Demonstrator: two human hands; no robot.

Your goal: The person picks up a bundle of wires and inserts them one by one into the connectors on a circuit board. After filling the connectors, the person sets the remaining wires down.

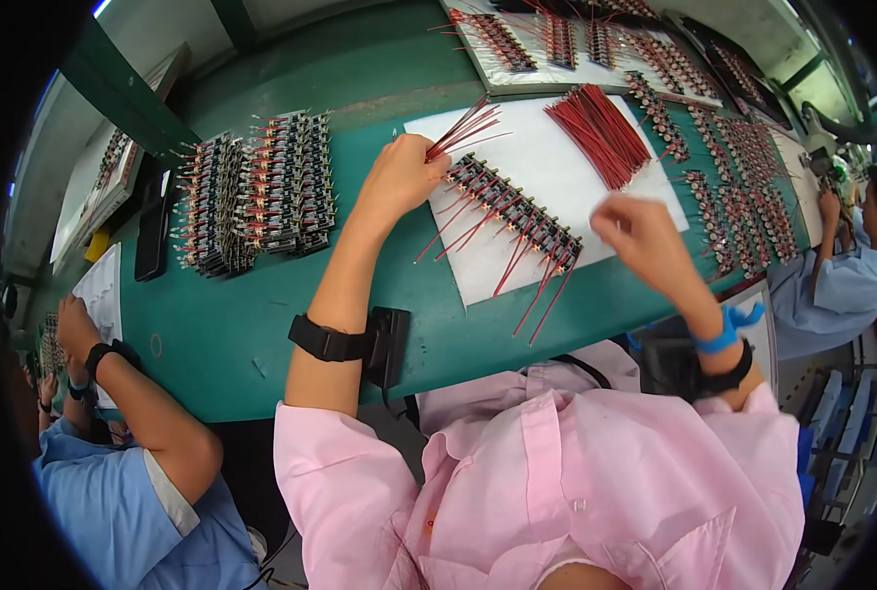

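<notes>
My left hand (399, 179) is closed around a thin bunch of red wires (470, 128), whose ends fan out past the fingers. Just beside it begins a slanting row of small dark circuit boards (517, 211), with red wires trailing toward me. The row rests on a white sheet (537, 147) on the green table (232, 344). Over the sheet's right part, past the row's near end, hovers my right hand (645, 241), fingers curled together; anything between its fingertips is too small to make out. A loose pile of red wires (599, 138) lies beyond it.
Stacked board rows (291, 182) stand at left, beside a black flat object (151, 226). More wired boards (743, 197) cover the table's right side. A white panel (502, 81) at the back holds further rows. Blue-clad people sit at left (153, 492) and right (822, 285).
</notes>
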